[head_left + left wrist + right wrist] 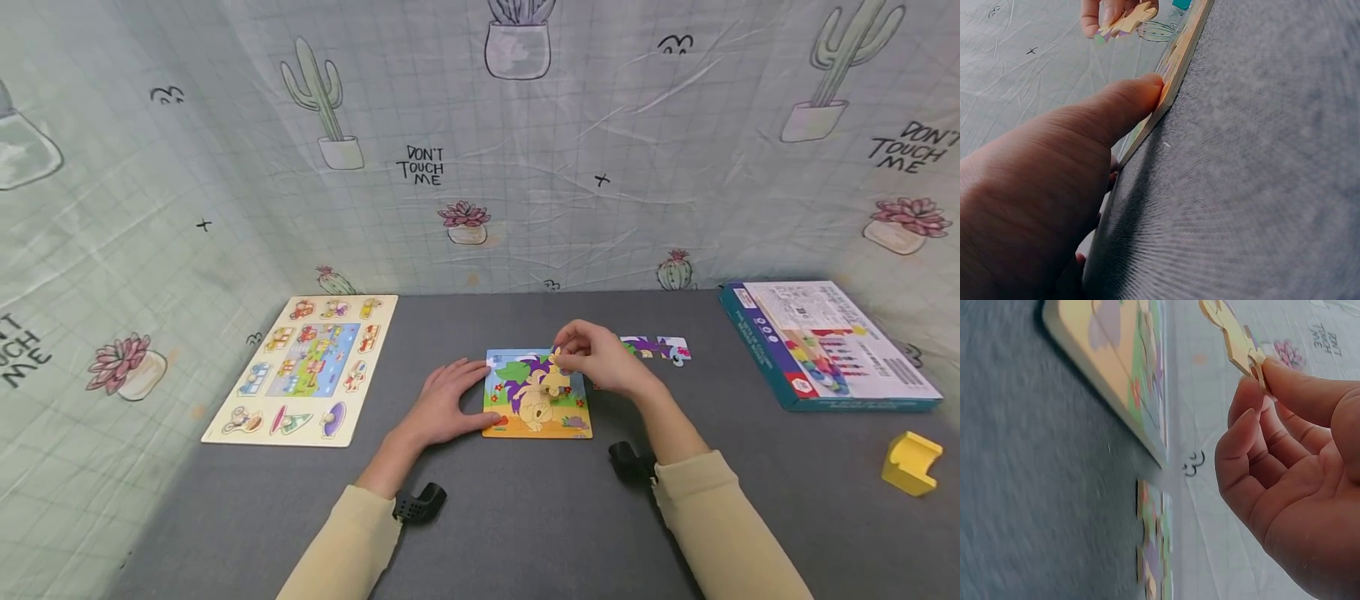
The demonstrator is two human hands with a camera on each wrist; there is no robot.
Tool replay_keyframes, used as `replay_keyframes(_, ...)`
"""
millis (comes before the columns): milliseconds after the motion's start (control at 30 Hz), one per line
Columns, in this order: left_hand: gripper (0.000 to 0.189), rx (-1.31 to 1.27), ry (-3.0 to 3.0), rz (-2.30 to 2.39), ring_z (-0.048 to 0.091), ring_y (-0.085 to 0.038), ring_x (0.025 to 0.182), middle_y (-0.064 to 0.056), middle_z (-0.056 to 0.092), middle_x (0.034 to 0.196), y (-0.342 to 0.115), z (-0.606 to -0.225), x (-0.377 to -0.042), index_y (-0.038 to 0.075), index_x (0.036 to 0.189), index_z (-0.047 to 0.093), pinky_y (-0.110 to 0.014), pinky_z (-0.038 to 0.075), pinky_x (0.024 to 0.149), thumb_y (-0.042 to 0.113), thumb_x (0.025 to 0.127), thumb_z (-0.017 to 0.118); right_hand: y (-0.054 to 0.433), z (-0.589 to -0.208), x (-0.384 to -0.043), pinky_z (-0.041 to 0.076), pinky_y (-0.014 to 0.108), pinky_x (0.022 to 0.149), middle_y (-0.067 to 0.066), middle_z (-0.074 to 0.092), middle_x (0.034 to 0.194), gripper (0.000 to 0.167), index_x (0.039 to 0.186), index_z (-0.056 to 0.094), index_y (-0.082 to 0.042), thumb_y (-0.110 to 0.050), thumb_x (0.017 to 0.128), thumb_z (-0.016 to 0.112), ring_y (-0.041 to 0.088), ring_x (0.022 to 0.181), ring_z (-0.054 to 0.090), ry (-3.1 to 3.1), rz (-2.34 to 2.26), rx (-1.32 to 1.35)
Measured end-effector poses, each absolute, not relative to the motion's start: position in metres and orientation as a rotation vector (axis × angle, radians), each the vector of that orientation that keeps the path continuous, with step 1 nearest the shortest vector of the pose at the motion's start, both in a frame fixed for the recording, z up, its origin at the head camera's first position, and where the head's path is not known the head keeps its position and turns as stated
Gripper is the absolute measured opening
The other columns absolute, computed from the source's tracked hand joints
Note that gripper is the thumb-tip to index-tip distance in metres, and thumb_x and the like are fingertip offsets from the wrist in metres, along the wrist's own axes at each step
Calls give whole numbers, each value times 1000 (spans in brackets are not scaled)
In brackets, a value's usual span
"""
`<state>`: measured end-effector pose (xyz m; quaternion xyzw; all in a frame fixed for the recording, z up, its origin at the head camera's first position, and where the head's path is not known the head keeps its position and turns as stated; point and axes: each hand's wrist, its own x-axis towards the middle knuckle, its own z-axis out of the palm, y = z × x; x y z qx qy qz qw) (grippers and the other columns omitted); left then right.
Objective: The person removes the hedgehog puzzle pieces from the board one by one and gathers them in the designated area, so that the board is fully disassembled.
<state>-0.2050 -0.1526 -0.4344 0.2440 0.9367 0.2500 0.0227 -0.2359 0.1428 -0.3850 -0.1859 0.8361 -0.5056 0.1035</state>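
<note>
A square jigsaw board (525, 428) with a cartoon animal picture lies flat on the grey table between the hands. My left hand (446, 406) rests at its left side, fingers spread, and the left wrist view shows the thumb (1129, 103) pressing on the board's edge. Above the board's upper right part, my right hand (597, 358) pinches a cream puzzle piece (1235, 344) between thumb and fingertips. That piece is tilted in the air, apart from the board. Loose purple and green puzzle pieces (662, 348) lie just beyond the right hand, partly hidden by it.
At the left lies a cream peg puzzle board (309, 403) with vehicle pictures. A flat teal and white box (832, 333) sits at the right, with a yellow block (911, 463) in front of it. Behind the table hangs a cloth (525, 183) printed with cacti.
</note>
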Motion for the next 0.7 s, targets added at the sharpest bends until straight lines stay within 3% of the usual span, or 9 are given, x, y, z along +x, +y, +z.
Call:
replay_keyframes(100,82,761,2894,779,27,-29,148,-4,44,155,-152,-435,-204,13,152,49,-55,17,118,56,85,73,152,-384,-235,56,44,73,13,66,95,20,117,58,2,-7,100,64,29,87,68,2482,-1487,-518)
replay_keyframes(167,82,760,2895,783,27,-29,148,-4,44,155,-152,-435,-204,13,152,49,-55,17,118,55,85,73,159,-383,-235,55,47,82,13,66,95,21,117,58,3,-7,100,64,29,87,67,2495,-1478,-520)
replay_keyframes(400,82,748,2906,782,27,-29,148,-4,45,155,-153,-435,-204,13,151,49,-54,16,118,55,85,74,188,-385,-233,52,46,73,13,66,93,22,118,57,4,-8,100,64,30,83,64,2549,-1406,-508)
replay_keyframes(700,83,749,2906,768,27,-29,148,-4,44,156,-153,-436,-205,14,152,48,-54,16,118,55,86,73,230,-386,-228,54,41,77,11,62,93,23,118,57,4,-9,100,63,27,85,62,2601,-1313,-459)
